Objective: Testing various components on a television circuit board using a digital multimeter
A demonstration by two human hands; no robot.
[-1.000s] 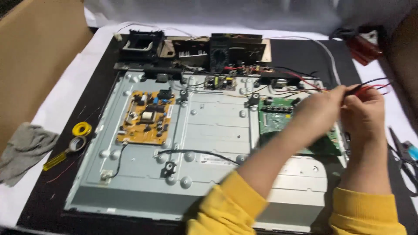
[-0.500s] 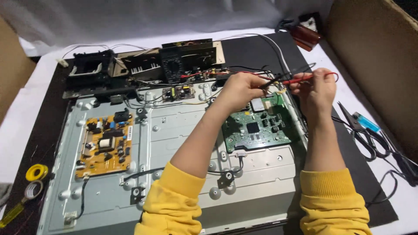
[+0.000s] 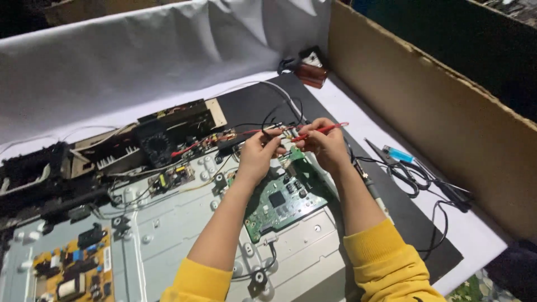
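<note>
My left hand [image 3: 258, 154] and my right hand [image 3: 324, 144] are raised together over the top edge of a green circuit board [image 3: 284, 201] mounted on the grey metal back panel [image 3: 173, 223]. My right hand grips a red test probe [image 3: 324, 130] that points up to the right. My left hand pinches a thin probe tip with a red lead [image 3: 224, 137] running left to a black multimeter [image 3: 158, 144]. Both forearms wear yellow sleeves.
An orange power board [image 3: 70, 271] sits at the panel's lower left. Black housings [image 3: 33, 173] lie at the far left. A soldering tool, blue lighter [image 3: 398, 154] and black cables lie to the right. A cardboard wall [image 3: 436, 106] stands on the right, a brown device [image 3: 309, 71] behind.
The view has swung to the right and up, so the panel sits lower left. Both hands stay together on the probes above the green board.
</note>
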